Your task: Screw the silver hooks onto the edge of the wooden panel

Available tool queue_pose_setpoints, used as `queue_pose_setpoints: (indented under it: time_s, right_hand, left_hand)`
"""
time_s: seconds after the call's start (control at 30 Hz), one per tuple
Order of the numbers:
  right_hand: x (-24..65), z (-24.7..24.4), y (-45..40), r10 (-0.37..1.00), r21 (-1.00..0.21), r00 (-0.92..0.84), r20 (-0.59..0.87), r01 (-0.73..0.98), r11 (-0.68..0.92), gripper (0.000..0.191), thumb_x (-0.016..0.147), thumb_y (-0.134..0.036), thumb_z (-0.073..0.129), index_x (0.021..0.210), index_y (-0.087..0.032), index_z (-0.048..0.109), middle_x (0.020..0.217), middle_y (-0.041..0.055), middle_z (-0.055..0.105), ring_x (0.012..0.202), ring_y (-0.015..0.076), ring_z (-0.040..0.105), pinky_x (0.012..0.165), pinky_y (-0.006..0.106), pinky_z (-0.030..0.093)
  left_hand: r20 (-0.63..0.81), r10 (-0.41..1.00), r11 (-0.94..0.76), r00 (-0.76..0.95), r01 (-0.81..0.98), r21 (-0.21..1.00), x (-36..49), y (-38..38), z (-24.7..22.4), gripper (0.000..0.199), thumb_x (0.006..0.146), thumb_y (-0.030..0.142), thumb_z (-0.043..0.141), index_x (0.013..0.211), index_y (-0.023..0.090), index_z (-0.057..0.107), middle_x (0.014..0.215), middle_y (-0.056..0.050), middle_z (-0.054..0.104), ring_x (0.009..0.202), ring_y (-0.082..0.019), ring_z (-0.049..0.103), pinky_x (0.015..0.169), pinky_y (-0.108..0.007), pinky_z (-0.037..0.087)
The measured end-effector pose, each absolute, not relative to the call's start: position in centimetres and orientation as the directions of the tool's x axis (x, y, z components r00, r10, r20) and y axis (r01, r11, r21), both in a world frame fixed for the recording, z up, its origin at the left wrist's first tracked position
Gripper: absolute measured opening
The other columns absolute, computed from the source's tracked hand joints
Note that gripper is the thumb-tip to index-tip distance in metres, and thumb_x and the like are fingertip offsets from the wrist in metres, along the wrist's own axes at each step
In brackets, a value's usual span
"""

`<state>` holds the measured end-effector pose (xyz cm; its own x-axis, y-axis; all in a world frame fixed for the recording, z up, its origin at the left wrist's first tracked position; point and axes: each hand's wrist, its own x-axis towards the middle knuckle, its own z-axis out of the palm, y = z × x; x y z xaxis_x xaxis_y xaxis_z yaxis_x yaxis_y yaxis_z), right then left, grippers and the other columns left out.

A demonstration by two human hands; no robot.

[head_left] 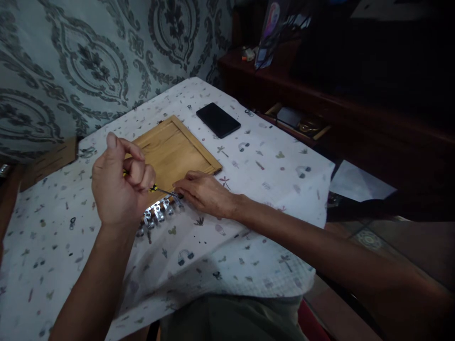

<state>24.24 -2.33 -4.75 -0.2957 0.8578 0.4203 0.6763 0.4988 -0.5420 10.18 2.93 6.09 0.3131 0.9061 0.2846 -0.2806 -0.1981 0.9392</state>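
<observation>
My left hand (119,182) is closed around the yellow-and-black handle of a screwdriver (154,188). Its thin metal shaft runs right, along the near edge of a wooden framed board (170,154). At the shaft's tip, the bent fingers of my right hand (204,193) pinch together by the board's near right corner. Whatever lies between those fingertips is too small and covered to make out. A row of shiny metal hooks (158,211) sits along the near edge of the board, just below the shaft. My left hand hides the board's left part.
A black phone (218,120) lies beyond the board on the patterned tablecloth (263,175). Brown cardboard (50,163) is at the left, by the papered wall (88,61). To the right stands dark furniture with an open drawer (302,121), and white paper (359,182) sits below.
</observation>
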Motion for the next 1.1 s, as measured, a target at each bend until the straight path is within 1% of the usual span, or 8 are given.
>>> queue_pose_setpoints:
  time_s: [0.37, 0.5, 0.6, 0.73, 0.8, 0.9, 1.0, 1.1]
  right_hand:
    - [24.2, -4.5, -2.4, 0.88, -0.568, -0.291, 0.375, 0.679, 0.466, 0.03, 0.103, -0.021, 0.041, 0.108, -0.011, 0.069, 0.087, 0.0079, 0.058, 0.082, 0.0195, 0.053, 0.076, 0.03, 0.041]
    - [24.2, -4.5, -2.4, 0.873, -0.558, -0.295, 0.388, 0.678, 0.478, 0.033, 0.105, -0.022, 0.04, 0.11, -0.009, 0.069, 0.087, 0.009, 0.059, 0.082, 0.0198, 0.053, 0.077, 0.03, 0.041]
    - [24.2, -4.5, -2.5, 0.872, -0.55, -0.293, 0.392, 0.685, 0.477, 0.032, 0.104, -0.022, 0.04, 0.11, -0.009, 0.069, 0.088, 0.0093, 0.059, 0.084, 0.0203, 0.053, 0.078, 0.03, 0.042]
    - [24.3, -4.3, -2.5, 0.876, -0.549, -0.296, 0.381, 0.69, 0.472, 0.03, 0.103, -0.021, 0.042, 0.111, -0.01, 0.069, 0.089, 0.0095, 0.059, 0.085, 0.0209, 0.054, 0.078, 0.031, 0.043]
    - [24.3, -4.3, -2.5, 0.878, -0.544, -0.299, 0.375, 0.696, 0.469, 0.03, 0.103, -0.021, 0.042, 0.111, -0.01, 0.069, 0.089, 0.0095, 0.059, 0.085, 0.0213, 0.055, 0.079, 0.031, 0.043]
    - [24.2, -4.2, -2.4, 0.879, -0.536, -0.302, 0.37, 0.703, 0.468, 0.03, 0.104, -0.021, 0.042, 0.11, -0.01, 0.069, 0.087, 0.0091, 0.058, 0.085, 0.0214, 0.054, 0.08, 0.031, 0.043]
    - [24.2, -4.2, -2.4, 0.877, -0.544, -0.303, 0.373, 0.694, 0.471, 0.032, 0.105, -0.022, 0.039, 0.109, -0.01, 0.068, 0.087, 0.0086, 0.058, 0.083, 0.0207, 0.053, 0.078, 0.031, 0.043]
    - [24.2, -4.3, -2.4, 0.872, -0.551, -0.301, 0.386, 0.682, 0.48, 0.031, 0.104, -0.022, 0.04, 0.107, -0.01, 0.068, 0.085, 0.0077, 0.056, 0.081, 0.0198, 0.052, 0.076, 0.03, 0.042]
  left_hand:
    - [0.315, 0.868, -0.222, 0.384, -0.267, 0.938, 10.5, 2.5, 6.1, 0.04, 0.097, 0.042, 0.064, 0.064, 0.018, 0.065, 0.042, 0.009, 0.02, 0.036, -0.006, 0.01, 0.039, -0.027, 0.012]
    - [0.31, 0.829, -0.21, 0.465, -0.255, 0.944, 10.7, 2.6, 6.1, 0.035, 0.098, 0.039, 0.061, 0.07, 0.019, 0.067, 0.044, 0.008, 0.021, 0.038, -0.007, 0.013, 0.04, -0.026, 0.014]
    - [0.315, 0.82, -0.234, 0.477, -0.222, 0.946, 10.9, 2.6, 6.1, 0.025, 0.096, 0.032, 0.062, 0.076, 0.019, 0.068, 0.047, 0.006, 0.029, 0.042, -0.009, 0.022, 0.043, -0.025, 0.02]
    - [0.27, 0.892, -0.221, 0.363, -0.172, 0.96, 11.2, 2.5, 6.2, 0.013, 0.09, 0.024, 0.066, 0.079, 0.019, 0.069, 0.06, 0.001, 0.042, 0.053, -0.011, 0.036, 0.048, -0.025, 0.032]
    - [0.237, 0.91, -0.178, 0.341, -0.197, 0.964, 11.5, 2.3, 6.3, 0.007, 0.085, 0.018, 0.067, 0.078, 0.019, 0.069, 0.059, 0.002, 0.039, 0.051, -0.01, 0.034, 0.047, -0.024, 0.03]
    - [0.242, 0.913, -0.162, 0.329, -0.252, 0.954, 11.8, 2.2, 6.2, 0.008, 0.083, 0.016, 0.067, 0.075, 0.019, 0.067, 0.051, 0.006, 0.029, 0.045, -0.008, 0.023, 0.043, -0.023, 0.018]
    - [0.267, 0.879, -0.169, 0.395, -0.266, 0.949, 11.8, 2.3, 6.1, 0.014, 0.088, 0.028, 0.069, 0.078, 0.018, 0.067, 0.047, 0.009, 0.022, 0.041, -0.007, 0.013, 0.039, -0.023, 0.011]
    - [0.236, 0.767, -0.115, 0.597, -0.234, 0.965, 11.4, 3.0, 6.2, 0.028, 0.091, 0.045, 0.07, 0.085, 0.018, 0.068, 0.045, 0.011, 0.017, 0.038, -0.005, 0.009, 0.038, -0.022, 0.01]
